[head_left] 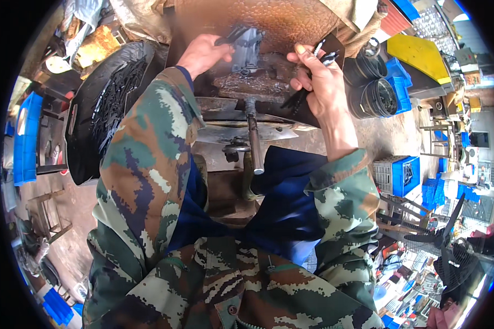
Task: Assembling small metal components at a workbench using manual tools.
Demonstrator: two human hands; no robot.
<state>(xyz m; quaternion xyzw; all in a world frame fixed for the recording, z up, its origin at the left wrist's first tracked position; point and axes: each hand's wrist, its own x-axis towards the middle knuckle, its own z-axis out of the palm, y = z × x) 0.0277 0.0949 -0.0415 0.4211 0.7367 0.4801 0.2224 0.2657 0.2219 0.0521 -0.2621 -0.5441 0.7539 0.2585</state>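
Observation:
My left hand is closed at the far middle, its fingertips pinching a dark, narrow piece that is partly blurred. That piece lies over a shiny grey metal part of the bench fixture. To the right, my right hand is curled round several thin black strips. Some strip ends stick out past the thumb, others below the fingers; the palm hides the rest. A metal bar handle juts from the fixture toward me, between my knees.
On the left, a large black basin holds many thin black strips. Black buckets and blue bins stand at the right. A grey and blue crate sits on the floor, with a fan farther right.

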